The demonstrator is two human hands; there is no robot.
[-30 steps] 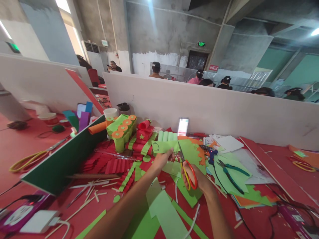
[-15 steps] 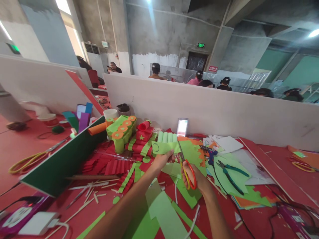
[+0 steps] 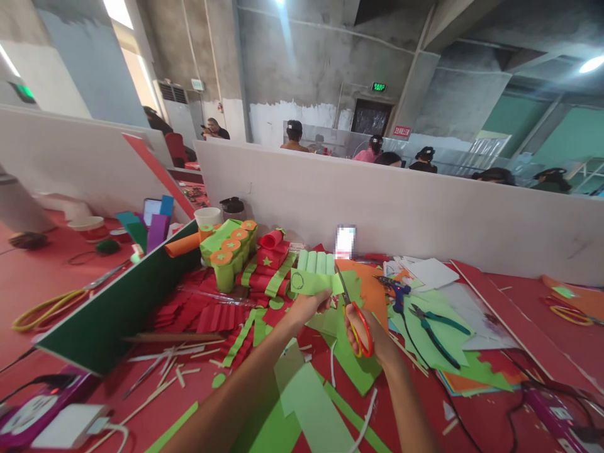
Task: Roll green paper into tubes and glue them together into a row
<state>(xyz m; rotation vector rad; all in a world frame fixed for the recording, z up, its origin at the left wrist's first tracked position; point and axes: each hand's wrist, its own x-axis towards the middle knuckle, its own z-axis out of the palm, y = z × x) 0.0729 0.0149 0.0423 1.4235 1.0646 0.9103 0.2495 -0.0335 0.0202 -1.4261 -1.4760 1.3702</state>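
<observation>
- The red tabletop (image 3: 28,277) carried quite a crowd!
- Over on the left, a bowl (image 3: 87,233) sat near yellow-handled scissors (image 3: 81,294).
- Closer in, a purple power strip (image 3: 80,385) lay flat.
- Thin sticks (image 3: 180,377) sprawled, a small green disc (image 3: 218,380) near them!
- Away right, another purple power strip (image 3: 550,406) sat among black cables (image 3: 512,412).

Beyond the left hand (image 3: 317,302) and right hand (image 3: 361,330), a low white partition (image 3: 425,214) crosses behind the red tabletop (image 3: 28,270). Farther off, above the hands, rises a bare concrete wall (image 3: 302,56) with patchy white paint low down. Up and right of the right hand are a dark door (image 3: 370,116), a lit green sign (image 3: 379,87) and a red sign (image 3: 401,131), then green wall (image 3: 509,113) and a glowing lamp (image 3: 591,64). Far left of the left hand, past a red chair (image 3: 175,146), bright daylight enters an opening (image 3: 117,12).
</observation>
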